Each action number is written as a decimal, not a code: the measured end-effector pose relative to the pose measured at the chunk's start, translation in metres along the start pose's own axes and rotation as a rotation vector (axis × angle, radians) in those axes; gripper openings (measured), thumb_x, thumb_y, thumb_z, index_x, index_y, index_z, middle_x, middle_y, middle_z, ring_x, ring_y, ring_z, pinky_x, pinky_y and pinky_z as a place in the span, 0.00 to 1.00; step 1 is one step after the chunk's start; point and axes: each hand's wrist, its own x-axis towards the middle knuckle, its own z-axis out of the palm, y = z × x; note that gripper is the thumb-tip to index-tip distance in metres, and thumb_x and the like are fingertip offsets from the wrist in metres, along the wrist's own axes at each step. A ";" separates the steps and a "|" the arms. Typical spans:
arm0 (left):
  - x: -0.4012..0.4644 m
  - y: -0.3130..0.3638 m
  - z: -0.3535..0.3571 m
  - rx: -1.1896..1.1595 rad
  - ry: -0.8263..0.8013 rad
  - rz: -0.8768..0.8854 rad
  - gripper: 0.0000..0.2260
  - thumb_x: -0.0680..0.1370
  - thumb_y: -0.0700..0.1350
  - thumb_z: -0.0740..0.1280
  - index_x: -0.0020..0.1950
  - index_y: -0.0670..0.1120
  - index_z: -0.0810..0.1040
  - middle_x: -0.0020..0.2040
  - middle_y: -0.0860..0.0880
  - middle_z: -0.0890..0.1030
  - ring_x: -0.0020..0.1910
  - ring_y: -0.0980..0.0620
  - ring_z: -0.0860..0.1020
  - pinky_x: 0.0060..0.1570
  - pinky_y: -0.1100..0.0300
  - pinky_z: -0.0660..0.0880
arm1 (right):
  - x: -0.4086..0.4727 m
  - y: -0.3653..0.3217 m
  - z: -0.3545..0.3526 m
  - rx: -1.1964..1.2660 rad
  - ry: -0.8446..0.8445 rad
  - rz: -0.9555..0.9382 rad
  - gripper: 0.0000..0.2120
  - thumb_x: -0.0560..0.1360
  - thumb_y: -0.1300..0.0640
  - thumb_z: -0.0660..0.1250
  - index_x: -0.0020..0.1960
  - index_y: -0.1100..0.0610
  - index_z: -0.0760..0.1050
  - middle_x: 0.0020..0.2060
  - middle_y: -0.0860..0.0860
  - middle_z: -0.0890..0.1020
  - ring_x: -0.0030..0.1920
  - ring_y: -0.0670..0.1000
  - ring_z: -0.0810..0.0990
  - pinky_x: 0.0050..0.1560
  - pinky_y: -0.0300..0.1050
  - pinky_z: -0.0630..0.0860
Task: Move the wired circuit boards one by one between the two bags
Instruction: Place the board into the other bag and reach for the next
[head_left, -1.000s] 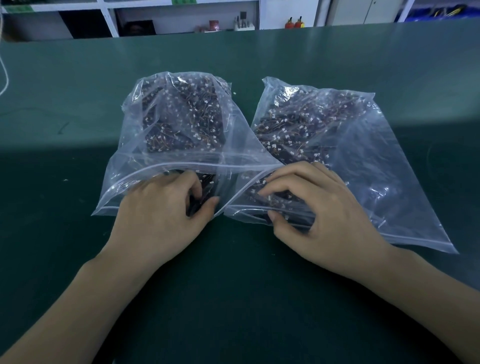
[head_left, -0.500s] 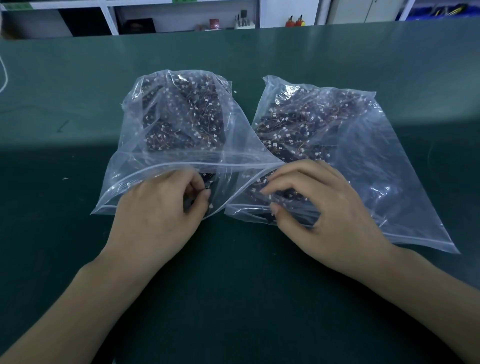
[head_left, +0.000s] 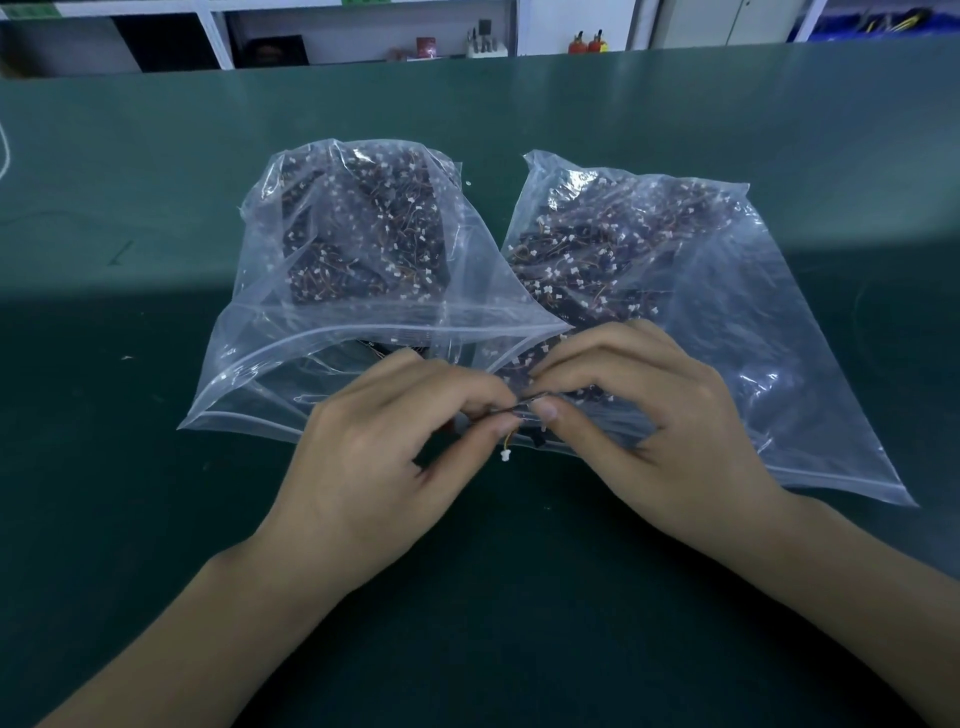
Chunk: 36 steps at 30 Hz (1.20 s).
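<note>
Two clear zip bags lie side by side on the green table, mouths toward me. The left bag (head_left: 291, 322) and the right bag (head_left: 769, 332) each hold several dark circuit boards with thin wires and white plugs. Between the two mouths, my left hand (head_left: 395, 457) and my right hand (head_left: 660, 415) meet fingertip to fingertip. Both pinch one small wired circuit board (head_left: 519, 408). Its wire hangs below the fingers and ends in a white plug (head_left: 505, 456). The board itself is mostly hidden by my fingers.
The green table (head_left: 156, 467) stretches wide around the bags. Its far edge meets white shelving (head_left: 363, 31) with small items on it. A white cable (head_left: 4, 150) shows at the left edge of view.
My hands have left the bag mouths and come together in the gap between them. A wired board is now out in the open, pinched by both hands, its plug dangling.
</note>
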 end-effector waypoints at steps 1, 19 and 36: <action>0.000 0.000 0.000 -0.003 0.000 -0.009 0.04 0.83 0.46 0.74 0.52 0.46 0.87 0.46 0.57 0.84 0.43 0.58 0.78 0.46 0.60 0.76 | 0.000 0.000 0.000 0.007 0.000 -0.011 0.04 0.81 0.56 0.73 0.52 0.56 0.86 0.50 0.47 0.84 0.53 0.47 0.82 0.56 0.49 0.75; 0.001 0.001 0.000 0.034 0.006 -0.040 0.07 0.83 0.44 0.72 0.46 0.46 0.85 0.42 0.56 0.81 0.42 0.52 0.78 0.43 0.50 0.75 | -0.002 -0.003 0.001 0.078 0.000 0.033 0.01 0.79 0.62 0.73 0.48 0.59 0.83 0.50 0.48 0.84 0.53 0.50 0.82 0.57 0.50 0.75; 0.001 0.004 -0.001 0.041 0.014 -0.012 0.08 0.80 0.42 0.71 0.41 0.45 0.83 0.39 0.54 0.80 0.40 0.49 0.77 0.40 0.49 0.74 | -0.001 -0.006 0.000 0.074 -0.032 0.031 0.01 0.77 0.62 0.74 0.47 0.57 0.83 0.50 0.47 0.84 0.54 0.49 0.82 0.59 0.46 0.74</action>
